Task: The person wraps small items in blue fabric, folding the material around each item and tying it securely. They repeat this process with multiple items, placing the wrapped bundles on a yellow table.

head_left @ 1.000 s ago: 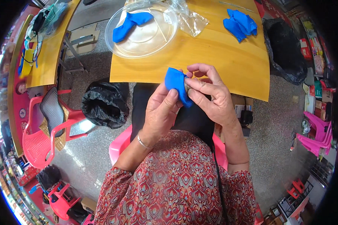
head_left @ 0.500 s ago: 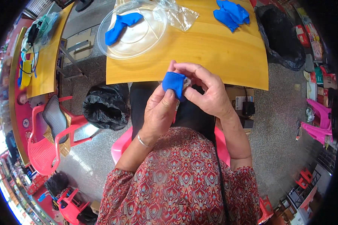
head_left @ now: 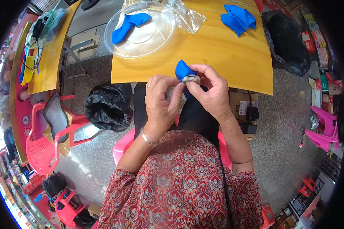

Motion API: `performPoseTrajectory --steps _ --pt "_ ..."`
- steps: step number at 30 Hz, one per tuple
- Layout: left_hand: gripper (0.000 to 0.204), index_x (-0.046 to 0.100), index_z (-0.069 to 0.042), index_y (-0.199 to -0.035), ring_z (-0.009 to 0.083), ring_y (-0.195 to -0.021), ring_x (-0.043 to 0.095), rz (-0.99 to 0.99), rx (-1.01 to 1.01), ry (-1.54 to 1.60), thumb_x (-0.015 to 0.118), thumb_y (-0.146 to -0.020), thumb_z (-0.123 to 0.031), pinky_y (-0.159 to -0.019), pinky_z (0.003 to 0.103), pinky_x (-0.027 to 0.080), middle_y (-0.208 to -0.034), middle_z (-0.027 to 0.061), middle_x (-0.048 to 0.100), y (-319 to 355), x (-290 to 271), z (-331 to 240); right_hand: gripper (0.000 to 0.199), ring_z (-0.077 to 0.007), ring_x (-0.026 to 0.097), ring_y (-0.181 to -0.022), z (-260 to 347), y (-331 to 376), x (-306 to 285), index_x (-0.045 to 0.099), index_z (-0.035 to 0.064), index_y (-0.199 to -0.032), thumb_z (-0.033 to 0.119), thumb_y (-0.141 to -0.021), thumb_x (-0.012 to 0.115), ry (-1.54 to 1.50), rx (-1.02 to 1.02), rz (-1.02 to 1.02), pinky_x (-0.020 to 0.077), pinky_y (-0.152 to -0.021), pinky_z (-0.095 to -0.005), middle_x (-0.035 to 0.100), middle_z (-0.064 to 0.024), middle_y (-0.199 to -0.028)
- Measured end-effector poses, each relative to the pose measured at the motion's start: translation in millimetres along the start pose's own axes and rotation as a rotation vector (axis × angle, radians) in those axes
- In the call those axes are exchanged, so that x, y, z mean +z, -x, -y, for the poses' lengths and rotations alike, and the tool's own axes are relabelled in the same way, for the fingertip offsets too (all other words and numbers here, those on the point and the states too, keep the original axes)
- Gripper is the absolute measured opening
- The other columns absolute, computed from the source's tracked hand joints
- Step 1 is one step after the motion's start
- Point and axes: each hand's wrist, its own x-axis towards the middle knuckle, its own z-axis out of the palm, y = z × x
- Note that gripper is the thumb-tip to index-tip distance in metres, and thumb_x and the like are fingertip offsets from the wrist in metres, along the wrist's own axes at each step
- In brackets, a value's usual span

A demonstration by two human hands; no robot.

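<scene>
A small blue cloth piece [head_left: 184, 70], pointed at its top, is held above my lap near the table's front edge. A greyish-white, crumpled wad [head_left: 191, 78] shows at its lower opening. My right hand [head_left: 214, 95] grips the cloth from the right, its thumb against the wad. The left hand [head_left: 160, 103] is closed, with thumb and forefinger pinched at the lower left edge of the cloth; the exact bit between those fingertips is partly hidden.
On the yellow table [head_left: 202, 49] lie a round clear plastic lid [head_left: 156, 42] bearing a blue cloth piece [head_left: 130, 26], a clear plastic bag [head_left: 191, 21] and more blue cloth [head_left: 239, 19]. Black bags [head_left: 109, 108] stand on both sides. A red chair [head_left: 46, 149] is at left.
The blue cloth has been turned so its point faces up and the wad faces down toward me. My left hand has shifted from its front face to its lower left edge.
</scene>
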Motion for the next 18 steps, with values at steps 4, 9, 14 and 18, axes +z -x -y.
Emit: performPoseTrajectory --steps 4,9,14,18 --pt "0.011 0.061 -0.001 -0.085 0.0209 -0.080 0.057 -0.008 -0.023 0.117 0.070 -0.080 0.002 -0.075 0.029 0.045 -0.085 0.0087 0.060 0 2 2 0.029 -0.0125 0.066 -0.085 1 -1 -3 0.063 -0.0016 -0.110 0.006 -0.083 0.070 -0.177 0.042 0.081 0.0549 -0.072 -0.0261 0.068 -0.0085 -0.102" --pt "0.011 0.061 -0.001 -0.082 0.0248 -0.078 0.057 0.051 -0.196 0.436 0.070 -0.077 0.003 -0.073 0.032 0.044 -0.084 0.0113 0.061 5 1 6 0.029 -0.0097 0.063 -0.089 2 1 -5 0.062 -0.0014 -0.111 0.008 -0.085 0.070 -0.301 0.201 0.099 0.0533 -0.072 -0.0240 0.067 -0.0060 -0.101" --pt "0.017 0.060 -0.003 -0.083 0.0274 -0.078 0.056 -0.018 0.063 0.183 0.071 -0.073 0.005 -0.072 0.035 0.043 -0.083 0.0113 0.060 2 2 -4 0.025 -0.0097 0.064 -0.083 3 1 -1 0.064 0.0011 -0.106 0.006 -0.083 0.071 -0.146 0.122 0.051 0.0528 -0.070 -0.0238 0.068 -0.0056 -0.097" --pt "0.022 0.059 -0.005 -0.086 0.0293 -0.077 0.054 -0.019 0.224 0.043 0.071 -0.071 0.006 -0.071 0.038 0.041 -0.084 0.0104 0.059 2 9 -3 0.024 -0.0108 0.065 -0.077 -2 0 -2 0.065 0.0025 -0.101 0.008 -0.079 0.075 -0.024 0.079 0.004 0.0526 -0.065 -0.0244 0.070 -0.0053 -0.091"
